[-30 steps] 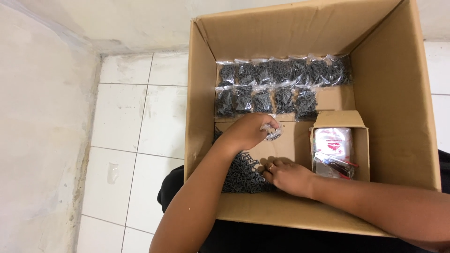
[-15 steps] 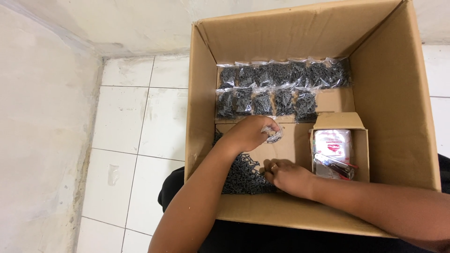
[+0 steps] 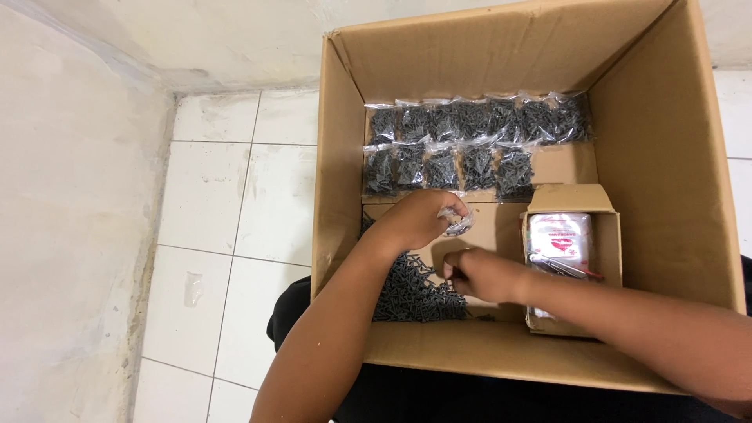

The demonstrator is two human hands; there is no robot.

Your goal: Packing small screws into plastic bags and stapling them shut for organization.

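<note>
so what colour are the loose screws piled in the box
Black or very dark grey, the loose screws show best in the head view.

Inside the plain brown cardboard box (image 3: 658, 157), dark grey screws (image 3: 415, 290) are seen loose and in clear bags (image 3: 462, 145). A smaller brown carton (image 3: 570, 200) holds a clear packet (image 3: 558, 243) printed red. Beside the box, white floor tiles (image 3: 235, 188) are gridded with grey grout.

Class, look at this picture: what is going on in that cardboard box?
A person reaches both hands into a large cardboard box. The left hand holds a small clear bag, while the right hand picks at a loose pile of dark screws. Filled bags lie in two rows behind, and a small open carton sits alongside.
</note>
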